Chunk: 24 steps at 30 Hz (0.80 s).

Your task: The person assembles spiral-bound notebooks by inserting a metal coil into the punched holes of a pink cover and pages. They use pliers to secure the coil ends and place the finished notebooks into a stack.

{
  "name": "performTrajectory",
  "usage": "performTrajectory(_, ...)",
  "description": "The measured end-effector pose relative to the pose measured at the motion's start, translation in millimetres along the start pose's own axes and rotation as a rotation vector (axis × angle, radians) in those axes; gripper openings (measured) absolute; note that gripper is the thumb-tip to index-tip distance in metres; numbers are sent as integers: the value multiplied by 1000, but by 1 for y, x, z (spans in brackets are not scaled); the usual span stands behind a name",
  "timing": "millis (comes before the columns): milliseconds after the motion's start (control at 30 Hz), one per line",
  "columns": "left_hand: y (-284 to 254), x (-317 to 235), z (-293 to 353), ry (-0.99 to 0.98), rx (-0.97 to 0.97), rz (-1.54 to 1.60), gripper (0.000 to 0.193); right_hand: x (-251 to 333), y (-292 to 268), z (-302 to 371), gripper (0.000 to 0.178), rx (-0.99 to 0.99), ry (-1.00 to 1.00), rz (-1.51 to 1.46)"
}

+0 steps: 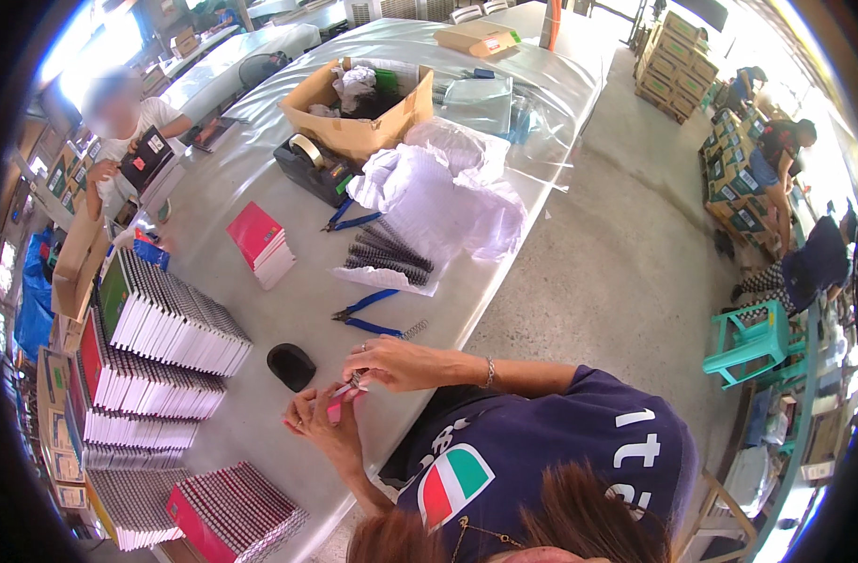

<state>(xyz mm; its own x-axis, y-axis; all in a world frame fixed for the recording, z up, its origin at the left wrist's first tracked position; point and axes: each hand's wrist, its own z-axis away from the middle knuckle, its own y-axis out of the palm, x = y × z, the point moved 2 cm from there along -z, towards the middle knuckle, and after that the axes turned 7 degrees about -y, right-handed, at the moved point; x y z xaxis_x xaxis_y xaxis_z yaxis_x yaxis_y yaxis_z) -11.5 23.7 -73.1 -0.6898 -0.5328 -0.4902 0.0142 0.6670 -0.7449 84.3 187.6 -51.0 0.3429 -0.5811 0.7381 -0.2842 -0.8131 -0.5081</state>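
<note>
My left hand [328, 419] is closed around a small pink piece [341, 402], possibly a booklet, mostly covered by the fingers. Pinched together at its upper edge are the fingers of my right hand [390, 364]; what they grip is too small to make out. A black curved pad [291, 367] lies just left of my hands. Beyond them rest blue-handled cutting pliers [365, 311], and a loose wire coil [415, 329] beside their handle. Farther off are several black spiral coils [391, 253] on white paper and a second pair of blue-handled pliers [351, 221].
Stacks of spiral-bound notebooks [171, 319] crowd the table's left side. A small pile of red-covered booklets [260, 242] stands mid-table. Behind are a tape dispenser [312, 169], crumpled white wrapping [448, 192] and a cardboard box [363, 122]. A co-worker [133, 141] handles books across the table.
</note>
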Motion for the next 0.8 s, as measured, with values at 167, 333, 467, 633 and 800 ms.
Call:
performTrajectory(167,0,0,-2,-2,12,21,24,6,-2,2,15,-63,-14,61)
performTrajectory(333,0,-2,-1,-13,6,8,24,1,-1,-1,12,-33,-7,-81)
performTrajectory(467,1,0,0,-11,-3,-33,22,3,-1,-1,14,-46,-2,-90)
performTrajectory(633,0,-4,0,-40,1,-104,19,1,0,-3,18,37,96,13)
performTrajectory(800,0,-5,1,-131,72,-72,21,1,11,-5,14,14,-52,354)
